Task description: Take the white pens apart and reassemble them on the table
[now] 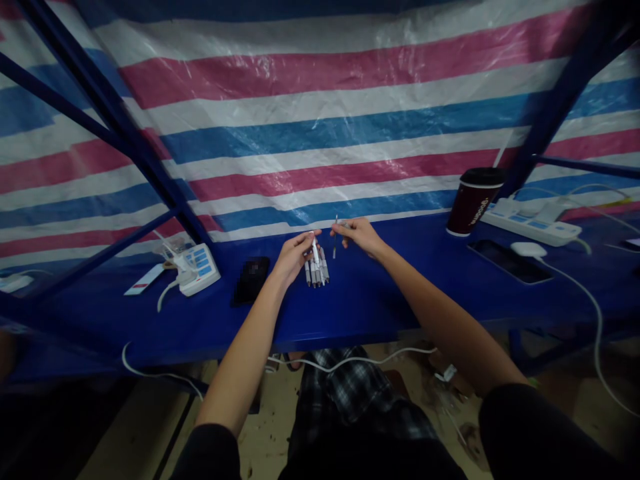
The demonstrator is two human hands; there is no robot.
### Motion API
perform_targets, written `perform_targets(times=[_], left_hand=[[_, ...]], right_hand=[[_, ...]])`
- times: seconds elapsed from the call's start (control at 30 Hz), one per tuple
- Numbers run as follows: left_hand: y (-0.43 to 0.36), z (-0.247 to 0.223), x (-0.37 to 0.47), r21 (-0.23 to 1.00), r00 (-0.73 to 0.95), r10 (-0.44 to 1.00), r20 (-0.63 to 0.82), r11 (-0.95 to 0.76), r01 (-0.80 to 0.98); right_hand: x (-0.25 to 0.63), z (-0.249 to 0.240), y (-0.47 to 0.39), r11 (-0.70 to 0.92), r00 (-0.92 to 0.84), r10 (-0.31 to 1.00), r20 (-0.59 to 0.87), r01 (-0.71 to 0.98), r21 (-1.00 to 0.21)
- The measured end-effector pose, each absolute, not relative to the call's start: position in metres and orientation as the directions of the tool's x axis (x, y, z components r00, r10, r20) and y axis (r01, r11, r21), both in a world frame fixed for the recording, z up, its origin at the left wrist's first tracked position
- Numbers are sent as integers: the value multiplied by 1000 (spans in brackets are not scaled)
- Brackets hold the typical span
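Mid-frame, by a row of pens (315, 275), my left hand (299, 253) closely pinches a white pen barrel (315, 253), my right hand (361, 235) a slim refill (335, 248). Both seem light, stiff, likely slippery; best gripped mid-length.

The desk (365, 313) has a blue top, and a row of slim grey-and-white pens (315, 276) lies on it, side by side. Just left of the pens is a blurred dark slab (251, 280); farther left, a white power strip (201, 272), then a pale flat card (144, 280). Well right of the pens are a maroon lidded cup (470, 203), a black phone (505, 261) and another power strip (533, 225).
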State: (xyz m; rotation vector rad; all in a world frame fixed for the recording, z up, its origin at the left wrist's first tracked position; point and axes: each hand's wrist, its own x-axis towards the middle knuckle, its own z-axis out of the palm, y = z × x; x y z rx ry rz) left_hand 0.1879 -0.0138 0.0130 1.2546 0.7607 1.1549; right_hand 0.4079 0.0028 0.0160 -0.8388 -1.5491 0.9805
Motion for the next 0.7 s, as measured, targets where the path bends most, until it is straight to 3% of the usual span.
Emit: perform_targets(times=[0.23,0.7], left_hand=[[-14,14,187,968,342,934,103,-15,-250],[-15,14,186,971,374,924,76,16,-237]], right_hand=[[399,8,2,471,-374,845,382,180,-864],[399,1,9,457,-379,849,369,173,-873]])
